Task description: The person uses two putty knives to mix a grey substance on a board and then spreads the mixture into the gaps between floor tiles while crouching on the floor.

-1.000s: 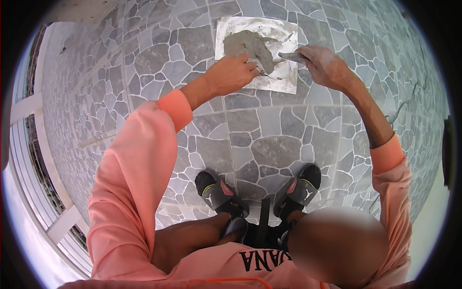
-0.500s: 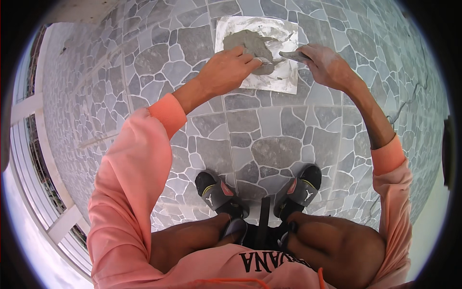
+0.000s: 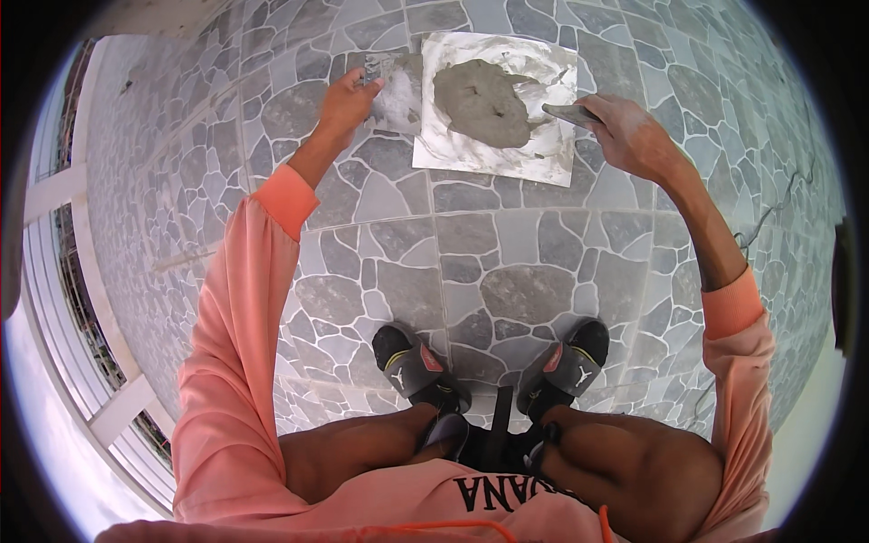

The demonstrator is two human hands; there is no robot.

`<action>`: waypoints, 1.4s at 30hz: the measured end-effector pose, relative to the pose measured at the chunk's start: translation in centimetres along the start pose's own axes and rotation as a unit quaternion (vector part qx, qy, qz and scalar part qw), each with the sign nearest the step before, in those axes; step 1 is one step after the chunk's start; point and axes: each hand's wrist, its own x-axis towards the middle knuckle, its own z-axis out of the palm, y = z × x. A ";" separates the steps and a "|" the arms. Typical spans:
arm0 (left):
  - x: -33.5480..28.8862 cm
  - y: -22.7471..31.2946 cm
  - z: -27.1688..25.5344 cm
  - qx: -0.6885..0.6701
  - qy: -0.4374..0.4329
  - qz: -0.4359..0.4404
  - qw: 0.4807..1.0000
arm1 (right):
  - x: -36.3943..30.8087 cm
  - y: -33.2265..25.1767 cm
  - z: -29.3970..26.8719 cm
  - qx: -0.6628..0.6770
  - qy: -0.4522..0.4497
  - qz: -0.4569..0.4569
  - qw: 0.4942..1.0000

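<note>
Grey stone-pattern floor tiles with white joints; grey mortar on a white board; salmon-pink sleeves.

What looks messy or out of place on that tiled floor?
Grey mortar is heaped on a pale square board, and a smear has spread past its left edge onto the floor tiles, beside the left hand.

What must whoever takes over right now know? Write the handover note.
Left hand: fingers closed at the corner of the small slab, which is smeared grey and lies left of the white board.
Right hand: grips the trowel, its tip at the mortar mound on the board.
Done: mortar heaped, board smeared.
To do: the mound is not yet spread.
</note>
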 end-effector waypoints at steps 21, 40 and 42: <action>-3.6 5.6 8.0 0.302 -0.049 0.362 0.881 | -0.8 0.7 -1.7 -0.031 -0.029 0.037 0.998; 2.7 6.8 3.3 0.229 0.006 0.156 0.961 | -0.6 -0.4 -2.4 0.005 0.043 0.002 0.999; 4.7 4.6 2.4 0.218 -0.002 0.136 0.967 | -0.3 -0.2 -2.3 -0.004 0.017 0.006 1.000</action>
